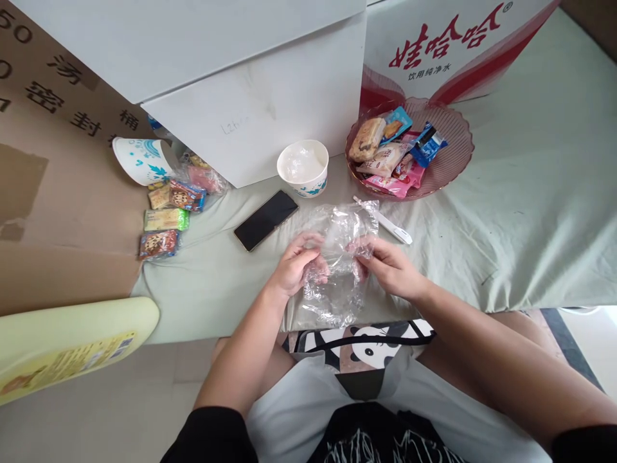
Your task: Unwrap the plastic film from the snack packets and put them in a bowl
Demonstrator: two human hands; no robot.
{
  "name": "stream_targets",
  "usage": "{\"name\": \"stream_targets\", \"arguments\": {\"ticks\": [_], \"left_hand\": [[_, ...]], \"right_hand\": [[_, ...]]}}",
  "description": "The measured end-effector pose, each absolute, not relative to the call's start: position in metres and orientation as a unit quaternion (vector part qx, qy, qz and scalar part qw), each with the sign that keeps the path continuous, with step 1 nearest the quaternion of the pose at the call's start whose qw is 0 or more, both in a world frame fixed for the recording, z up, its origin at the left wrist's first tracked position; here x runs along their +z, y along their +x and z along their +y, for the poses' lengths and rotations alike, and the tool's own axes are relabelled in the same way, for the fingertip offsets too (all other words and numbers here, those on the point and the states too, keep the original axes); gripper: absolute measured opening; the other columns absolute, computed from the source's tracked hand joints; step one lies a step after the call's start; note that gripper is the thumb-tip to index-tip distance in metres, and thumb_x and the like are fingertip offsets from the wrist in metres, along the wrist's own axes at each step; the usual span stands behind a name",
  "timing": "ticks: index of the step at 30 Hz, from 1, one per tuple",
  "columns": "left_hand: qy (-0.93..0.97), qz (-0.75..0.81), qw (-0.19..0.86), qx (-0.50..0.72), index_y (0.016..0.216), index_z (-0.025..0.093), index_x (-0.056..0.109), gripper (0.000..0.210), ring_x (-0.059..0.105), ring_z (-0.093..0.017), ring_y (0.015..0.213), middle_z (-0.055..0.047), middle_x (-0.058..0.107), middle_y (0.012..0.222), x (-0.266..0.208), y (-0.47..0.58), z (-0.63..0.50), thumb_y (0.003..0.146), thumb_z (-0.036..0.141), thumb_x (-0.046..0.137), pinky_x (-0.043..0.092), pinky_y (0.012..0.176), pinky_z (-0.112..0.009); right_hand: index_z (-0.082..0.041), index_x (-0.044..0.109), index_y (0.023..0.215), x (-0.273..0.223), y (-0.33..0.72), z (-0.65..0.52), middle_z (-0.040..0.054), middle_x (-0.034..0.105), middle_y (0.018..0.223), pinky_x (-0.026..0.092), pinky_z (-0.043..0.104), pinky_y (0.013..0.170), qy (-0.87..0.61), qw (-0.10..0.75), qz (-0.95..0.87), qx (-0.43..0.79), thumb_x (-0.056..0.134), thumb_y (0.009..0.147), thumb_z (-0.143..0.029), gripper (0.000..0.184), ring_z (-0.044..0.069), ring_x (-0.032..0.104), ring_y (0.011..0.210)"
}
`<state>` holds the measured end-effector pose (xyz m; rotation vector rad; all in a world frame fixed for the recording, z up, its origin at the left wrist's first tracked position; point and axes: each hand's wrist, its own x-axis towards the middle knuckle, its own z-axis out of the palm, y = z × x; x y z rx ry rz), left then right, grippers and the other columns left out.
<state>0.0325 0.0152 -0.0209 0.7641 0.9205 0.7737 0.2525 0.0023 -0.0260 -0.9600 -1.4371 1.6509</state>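
A crinkled clear plastic bag (337, 296) is stretched between my two hands above the cloth. My left hand (297, 263) grips its left side, with fingers curled and partly behind or inside the film. On the other side my right hand (385, 262) pinches the film between thumb and fingers. I see nothing inside the bag. Just beyond it stands a white paper bowl (313, 188) with blue leaf prints and clear plastic in it. A black phone (267, 220) lies to the left of the bowl. Right of the bag rests a white utility-knife-like tool (393, 227).
A pink ribbed bowl (456, 164) holds several wrapped snacks. More snack packets (166, 219) lie at left beside a tipped paper bowl (142, 161). White boxes (289, 96) and a brown carton (72, 193) stand around the green cloth (530, 244). A yellow container (87, 341) is at lower left.
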Motion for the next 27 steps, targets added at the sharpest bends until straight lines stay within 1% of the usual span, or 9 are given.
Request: {"name": "stream_targets", "arguments": {"ticks": [3, 6, 9, 12, 14, 16, 20, 23, 27], "left_hand": [[0.355, 0.4, 0.761, 0.367, 0.078, 0.018, 0.064, 0.023, 0.062, -0.016, 0.04, 0.002, 0.064, 0.05, -0.022, 0.031, 0.016, 0.073, 0.035, 0.077, 0.045, 0.04, -0.023], [0.362, 0.411, 0.751, 0.369, 0.065, 0.015, 0.068, 0.013, 0.064, -0.016, 0.046, -0.001, 0.066, 0.054, -0.021, 0.029, 0.016, 0.065, 0.026, 0.075, 0.051, 0.047, -0.026], [0.389, 0.432, 0.722, 0.376, 0.064, 0.015, 0.075, 0.01, 0.064, -0.016, 0.054, -0.004, 0.069, 0.061, -0.019, 0.026, 0.017, 0.059, 0.02, 0.068, 0.052, 0.054, -0.029], [0.469, 0.42, 0.675, 0.385, 0.068, 0.017, 0.081, 0.02, 0.066, -0.018, 0.067, -0.007, 0.072, 0.072, -0.019, 0.024, 0.018, 0.06, 0.019, 0.063, 0.053, 0.063, -0.03], [0.522, 0.408, 0.641, 0.388, 0.071, 0.018, 0.083, 0.023, 0.067, -0.021, 0.076, -0.009, 0.074, 0.078, -0.021, 0.022, 0.018, 0.065, 0.021, 0.061, 0.052, 0.071, -0.032], [0.56, 0.406, 0.612, 0.384, 0.074, 0.019, 0.084, 0.026, 0.067, -0.023, 0.082, -0.009, 0.075, 0.083, -0.024, 0.022, 0.018, 0.076, 0.028, 0.06, 0.052, 0.077, -0.035], [0.596, 0.437, 0.556, 0.381, 0.075, 0.02, 0.082, 0.037, 0.067, -0.024, 0.085, -0.009, 0.075, 0.085, -0.025, 0.023, 0.018, 0.089, 0.048, 0.062, 0.051, 0.08, -0.036], [0.595, 0.461, 0.521, 0.402, 0.071, 0.02, 0.08, 0.041, 0.067, -0.023, 0.083, -0.009, 0.074, 0.081, -0.026, 0.024, 0.019, 0.088, 0.055, 0.066, 0.05, 0.079, -0.035], [0.544, 0.484, 0.528, 0.437, 0.067, 0.021, 0.08, 0.053, 0.066, -0.022, 0.079, -0.009, 0.074, 0.078, -0.03, 0.023, 0.019, 0.089, 0.065, 0.06, 0.05, 0.076, -0.034]], "right_hand": [[-0.022, 0.06, 0.081, -0.026, 0.255, 0.006, -0.0003, 0.059, 0.067, 0.048, 0.03, 0.059, -0.386, 0.394, -0.548, 0.629, 0.06, 0.091, -0.051, 0.031, 0.014, 0.055, 0.058], [-0.021, 0.061, 0.074, -0.023, 0.258, 0.008, 0.002, 0.06, 0.068, 0.049, 0.032, 0.066, -0.403, 0.373, -0.544, 0.634, 0.059, 0.088, -0.042, 0.025, 0.017, 0.057, 0.066], [-0.021, 0.066, 0.079, -0.022, 0.26, 0.009, 0.0057, 0.066, 0.083, 0.049, 0.034, 0.072, -0.413, 0.383, -0.541, 0.624, 0.051, 0.088, -0.04, 0.026, 0.02, 0.057, 0.077], [-0.02, 0.069, 0.076, -0.023, 0.26, 0.009, 0.0085, 0.067, 0.087, 0.047, 0.036, 0.075, -0.439, 0.386, -0.55, 0.597, 0.035, 0.097, -0.049, 0.049, 0.02, 0.056, 0.078], [-0.02, 0.067, 0.069, -0.022, 0.26, 0.011, 0.0091, 0.066, 0.083, 0.046, 0.036, 0.076, -0.462, 0.372, -0.564, 0.575, 0.032, 0.099, -0.056, 0.059, 0.02, 0.056, 0.077], [-0.021, 0.062, 0.063, -0.021, 0.259, 0.012, 0.0082, 0.064, 0.078, 0.045, 0.035, 0.074, -0.476, 0.355, -0.59, 0.548, 0.041, 0.096, -0.058, 0.055, 0.02, 0.056, 0.076], [-0.02, 0.061, 0.088, -0.02, 0.257, 0.01, 0.0041, 0.064, 0.084, 0.042, 0.032, 0.066, -0.513, 0.331, -0.627, 0.484, 0.061, 0.086, -0.045, 0.025, 0.015, 0.05, 0.066], [-0.021, 0.052, 0.12, -0.023, 0.256, 0.008, 0.0036, 0.066, 0.094, 0.045, 0.032, 0.066, -0.519, 0.306, -0.653, 0.459, 0.067, 0.08, -0.035, 0.045, 0.014, 0.051, 0.063], [-0.022, 0.047, 0.124, -0.027, 0.254, 0.006, -0.0003, 0.063, 0.082, 0.048, 0.033, 0.069, -0.507, 0.301, -0.666, 0.457, 0.058, 0.08, -0.025, 0.046, 0.016, 0.056, 0.065]]}}
